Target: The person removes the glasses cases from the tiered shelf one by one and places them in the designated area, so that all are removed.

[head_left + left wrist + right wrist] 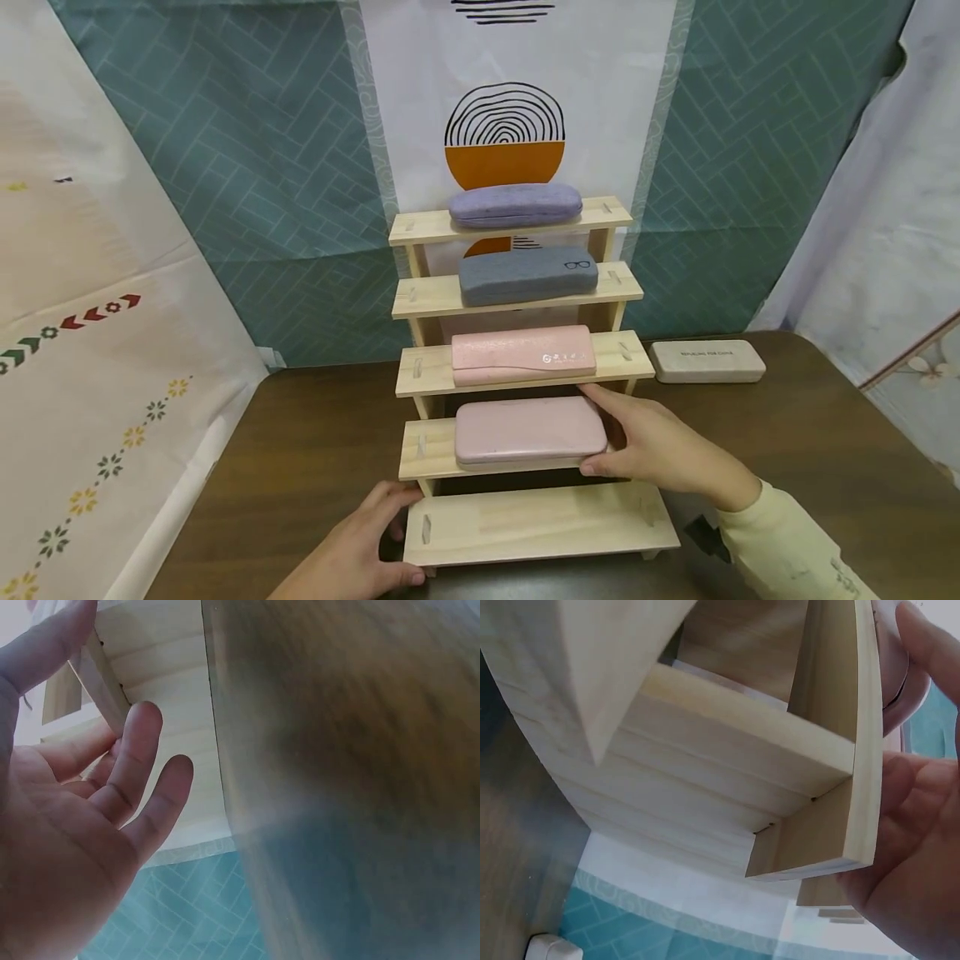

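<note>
A: Start big. What fills the scene?

B: A teal tile-patterned backdrop (247, 167) with a white banner, over a dark brown table (315, 442). On the table stands a five-step wooden rack (517, 533).

A: How full is it?

B: Four steps are taken: a purple case (515, 205) on top, a grey-blue case (528, 274) below it, a pink case (522, 355) next, and a pale pink case (529, 429) on the fourth step. The bottom step is bare, and a beige case (707, 361) lies on the table to the rack's right, well apart from both hands. I judge the filling nearly done, one case and one step remaining.

A: And the hands?

B: The right hand (660, 450) grips the pale pink case's right end, fingers behind, thumb in front. The left hand (360, 542) rests against the bottom step's left end, fingers relaxed, clasping nothing.
</note>
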The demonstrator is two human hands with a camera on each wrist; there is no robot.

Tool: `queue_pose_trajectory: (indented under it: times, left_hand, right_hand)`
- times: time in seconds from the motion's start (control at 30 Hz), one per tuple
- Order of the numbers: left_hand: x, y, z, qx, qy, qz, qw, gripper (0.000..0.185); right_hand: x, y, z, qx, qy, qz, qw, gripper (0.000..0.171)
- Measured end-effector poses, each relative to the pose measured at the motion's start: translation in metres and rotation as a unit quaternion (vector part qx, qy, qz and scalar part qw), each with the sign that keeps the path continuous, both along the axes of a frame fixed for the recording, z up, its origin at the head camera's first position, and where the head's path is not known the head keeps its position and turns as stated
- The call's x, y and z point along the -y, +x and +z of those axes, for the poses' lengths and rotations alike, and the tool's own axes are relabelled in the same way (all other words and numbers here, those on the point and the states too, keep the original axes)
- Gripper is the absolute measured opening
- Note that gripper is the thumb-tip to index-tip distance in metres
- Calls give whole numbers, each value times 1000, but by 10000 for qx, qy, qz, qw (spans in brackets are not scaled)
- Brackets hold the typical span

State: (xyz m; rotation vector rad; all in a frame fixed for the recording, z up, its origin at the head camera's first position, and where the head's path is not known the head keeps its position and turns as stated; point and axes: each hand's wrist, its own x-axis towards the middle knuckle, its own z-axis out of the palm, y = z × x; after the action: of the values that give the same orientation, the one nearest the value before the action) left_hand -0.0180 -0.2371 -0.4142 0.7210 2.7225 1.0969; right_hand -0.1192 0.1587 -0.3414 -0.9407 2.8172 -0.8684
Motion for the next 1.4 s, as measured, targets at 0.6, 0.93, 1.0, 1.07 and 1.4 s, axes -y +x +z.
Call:
queue_pose_trajectory:
  times: [0.6,0.93,1.0,1.07,1.4]
  left_hand:
    - [-6,1,-7,491,-169,304,9982,77]
    - [-3,3,-8,102,-333,242,9991,76]
    - [-3,3,-7,35,-358,202,9991,74]
    - [-3,2,-4,31,-363,155,9992,74]
    - [-9,4,14,-886,-2034,-142,9750,78]
  right_hand:
    - [-17,-1,-4,135,-524,75,9985,77]
    - [-31,3,1,101,-681,250,9973,75]
    - [-36,4,0,280,-857,323,9954,74]
    - [-41,4,0,437,-1039,390,9929,73]
    - [-62,8,-1,406,-1535,507,9860,69]
